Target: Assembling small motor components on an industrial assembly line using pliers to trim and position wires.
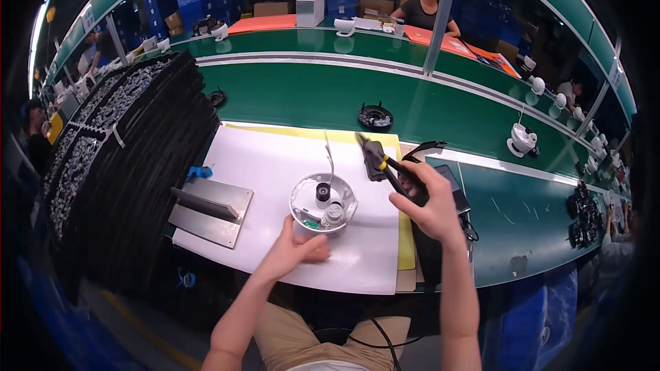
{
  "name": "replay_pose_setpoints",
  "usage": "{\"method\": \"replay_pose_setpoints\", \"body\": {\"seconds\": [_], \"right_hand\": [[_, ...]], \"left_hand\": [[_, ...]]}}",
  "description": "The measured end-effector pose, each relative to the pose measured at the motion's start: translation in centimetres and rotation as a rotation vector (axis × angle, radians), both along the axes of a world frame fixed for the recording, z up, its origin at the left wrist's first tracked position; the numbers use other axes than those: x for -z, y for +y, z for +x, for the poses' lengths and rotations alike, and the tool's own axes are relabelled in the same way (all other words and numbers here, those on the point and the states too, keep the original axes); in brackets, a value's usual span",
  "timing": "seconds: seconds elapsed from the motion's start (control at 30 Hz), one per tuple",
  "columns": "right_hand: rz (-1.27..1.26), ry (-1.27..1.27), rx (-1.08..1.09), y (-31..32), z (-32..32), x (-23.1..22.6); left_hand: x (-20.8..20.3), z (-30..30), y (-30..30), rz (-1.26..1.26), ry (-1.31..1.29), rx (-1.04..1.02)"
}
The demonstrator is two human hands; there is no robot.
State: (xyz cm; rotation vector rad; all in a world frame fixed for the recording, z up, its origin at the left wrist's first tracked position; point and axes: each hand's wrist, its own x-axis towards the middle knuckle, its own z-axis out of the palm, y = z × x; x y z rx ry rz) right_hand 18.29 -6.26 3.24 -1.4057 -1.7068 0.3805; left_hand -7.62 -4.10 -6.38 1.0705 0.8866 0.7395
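Observation:
A round white plastic housing (300, 196) lies open side up on the white sheet. Inside it are a black cylindrical part (322, 192), a round silvery motor-like part (335, 213) and a small green circuit board (311, 223). A thin pale cable (331, 158) rises from its far side. My left hand (297, 251) is at the housing's near left edge, thumb and forefinger apart, the forefinger seeming to touch the rim. My right hand (433, 199) grips pliers (394, 169) with black handles and yellow bands. Their jaws point away to the left, above a dark flat object (373, 158).
Tall stacked black trays (148, 144) of small parts stand left, beside a metal plate with an upright bar (213, 211). A black ring-shaped part (375, 116) sits on the green belt (295, 89). White housings (522, 139) stand to the right. A person (423, 14) sits across the line.

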Motion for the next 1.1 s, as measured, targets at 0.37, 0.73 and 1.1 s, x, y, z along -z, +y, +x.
{"method": "replay_pose_setpoints", "body": {"seconds": [0.37,0.73,1.1], "right_hand": [[0.017,-0.672,-0.266,5.2,1.0,-2.3],[-0.062,-0.844,-0.387,8.2,-0.1,-4.0],[-0.058,-0.909,-0.466,9.8,-0.3,-4.0]], "left_hand": [[-4.4,-1.3,7.1,0.879,0.682,-0.221],[-4.0,-0.8,9.5,1.038,0.595,-0.196],[-4.1,0.1,9.3,1.006,0.550,-0.200]]}}
